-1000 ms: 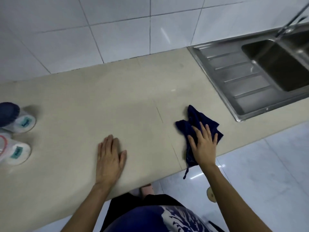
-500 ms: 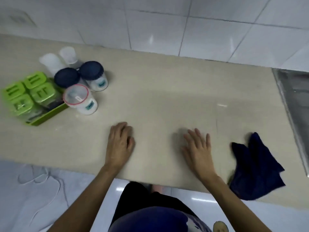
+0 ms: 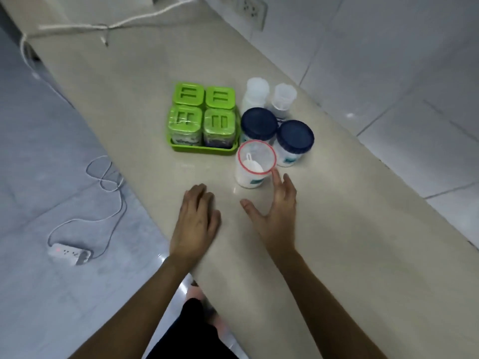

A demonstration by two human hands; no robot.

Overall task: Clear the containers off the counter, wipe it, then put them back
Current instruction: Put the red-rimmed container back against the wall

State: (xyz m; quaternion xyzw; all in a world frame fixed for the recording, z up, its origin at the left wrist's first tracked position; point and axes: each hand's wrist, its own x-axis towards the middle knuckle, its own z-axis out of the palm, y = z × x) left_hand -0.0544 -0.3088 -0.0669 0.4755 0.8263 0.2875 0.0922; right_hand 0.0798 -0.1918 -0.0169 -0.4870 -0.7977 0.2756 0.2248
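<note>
A cluster of containers stands on the beige counter (image 3: 337, 229). A green tray (image 3: 204, 147) holds several green-lidded jars. Beside it are two blue-lidded tubs (image 3: 259, 124) (image 3: 295, 137), a white bottle (image 3: 255, 93), a clear cup (image 3: 283, 98) and a red-rimmed clear tub (image 3: 255, 161) with a white scoop inside. My right hand (image 3: 274, 213) is open, fingers spread, fingertips right beside the red-rimmed tub. My left hand (image 3: 195, 224) rests flat on the counter near its front edge, holding nothing. The blue cloth is out of view.
A white cable (image 3: 103, 25) lies across the far end of the counter under a wall socket (image 3: 252, 9). A power strip (image 3: 70, 252) with a looped cord lies on the tiled floor to the left. A tiled wall borders the counter on the right.
The view has swung left, from the sink and cloth to the containers. My right hand let go of the blue cloth and reached over to the red-rimmed tub. My left hand stays flat on the counter.
</note>
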